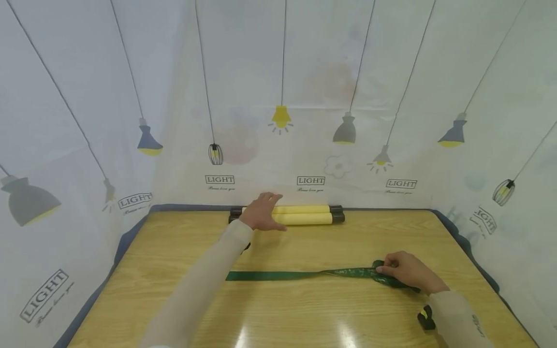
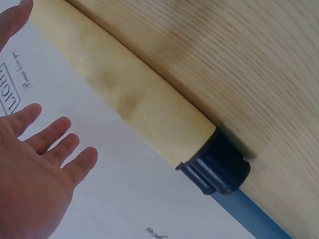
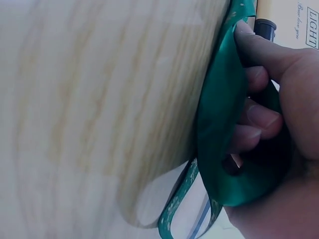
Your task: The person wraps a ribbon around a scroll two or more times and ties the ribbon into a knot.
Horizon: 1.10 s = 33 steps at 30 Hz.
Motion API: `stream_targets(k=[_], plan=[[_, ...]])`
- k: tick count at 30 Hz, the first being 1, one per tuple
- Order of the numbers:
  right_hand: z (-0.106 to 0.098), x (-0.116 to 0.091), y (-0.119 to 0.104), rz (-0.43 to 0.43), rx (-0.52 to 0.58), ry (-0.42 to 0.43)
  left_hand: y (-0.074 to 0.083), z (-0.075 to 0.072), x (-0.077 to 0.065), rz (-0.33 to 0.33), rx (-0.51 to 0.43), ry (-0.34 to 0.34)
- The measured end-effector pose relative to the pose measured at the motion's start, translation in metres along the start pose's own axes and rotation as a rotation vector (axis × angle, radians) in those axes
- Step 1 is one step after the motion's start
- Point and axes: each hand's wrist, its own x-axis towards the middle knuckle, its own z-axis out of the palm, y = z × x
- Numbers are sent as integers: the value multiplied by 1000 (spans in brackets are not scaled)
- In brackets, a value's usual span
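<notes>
Two yellow rolls (image 1: 304, 219) with black end caps (image 2: 219, 164) lie side by side along the back of the table, like scrolls. My left hand (image 1: 260, 214) reaches over their left part, thumb and fingers spread apart. In the left wrist view the left hand (image 2: 37, 179) has its fingers extended, with nothing in them. At the front right, my right hand (image 1: 404, 267) pinches a green ribbon (image 1: 274, 276) between thumb and fingers. Part of the ribbon (image 3: 219, 114) loops around the right fingers, showing a pale pattern on one side. Its flat length runs left across the table.
The wooden table (image 1: 304, 309) ends at a wall covering (image 1: 261, 63) printed with hanging lamps, close behind the rolls. Blue material (image 1: 457, 237) edges the table at the sides and back.
</notes>
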Motion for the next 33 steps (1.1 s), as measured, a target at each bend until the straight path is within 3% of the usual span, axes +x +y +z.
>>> stream_targets(k=[18,24,33], plan=[[1,4,-1,-21,0,-7,17,29,43,-62,151,-146],[4,4,2,-8,0,-5,14,41,53,-51,221,-128],[2,2,2,4,11,-1,22,38,52,-36,198,-112]])
